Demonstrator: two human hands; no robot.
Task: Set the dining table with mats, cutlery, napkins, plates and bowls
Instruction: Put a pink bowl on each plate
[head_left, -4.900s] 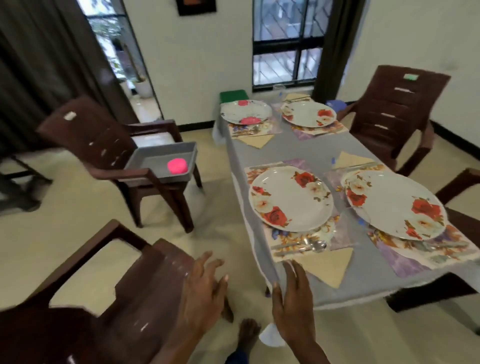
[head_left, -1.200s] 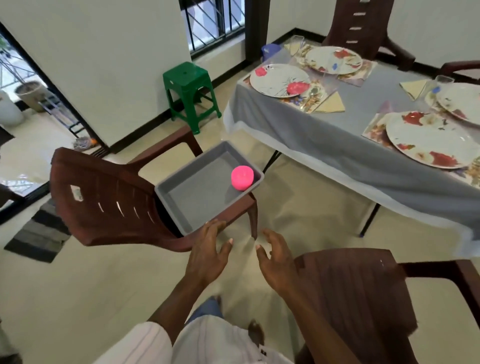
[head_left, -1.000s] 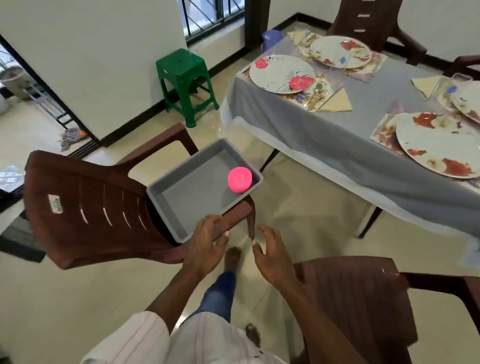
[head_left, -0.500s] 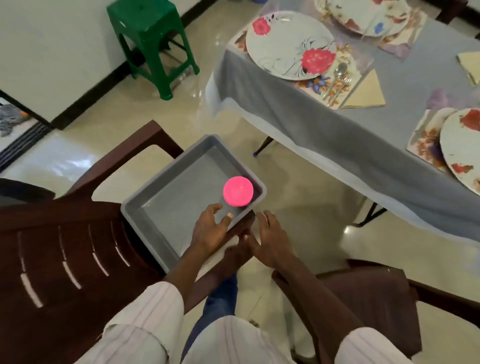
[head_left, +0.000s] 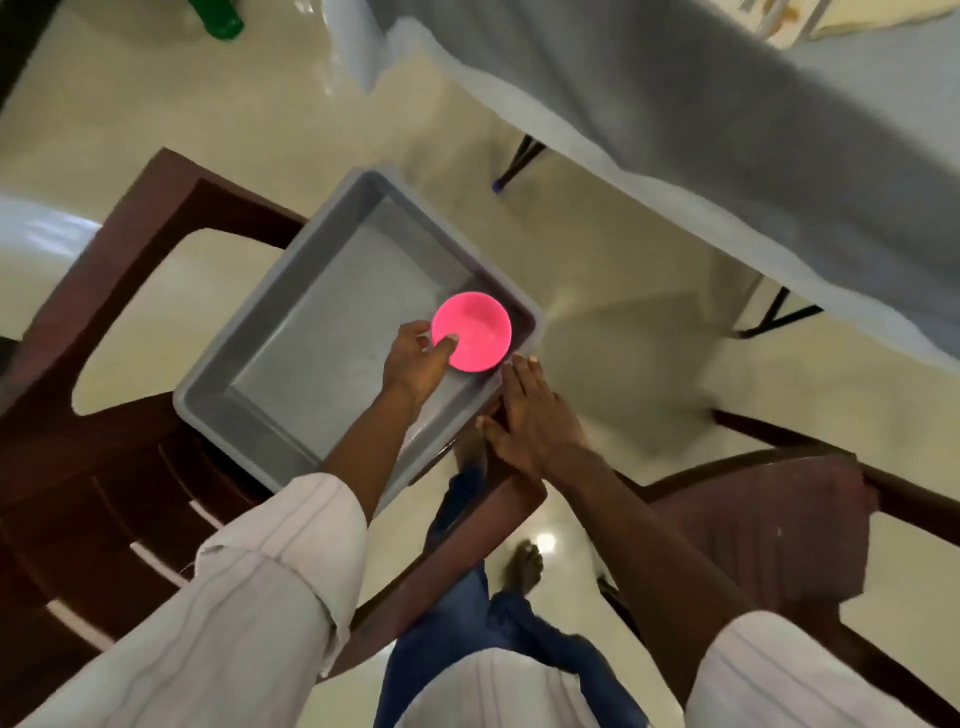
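The pink bowl (head_left: 475, 330) is found in the near right corner of the grey tub (head_left: 311, 338), which is seated on the brown chair (head_left: 104, 493). Half a second ago the left hand (head_left: 415, 364) was short of it; now the rim is pinched, thumb inside, fingers curled outside. The right hand (head_left: 530, 415) is laid flat, fingers straight, against the tub's near rim.
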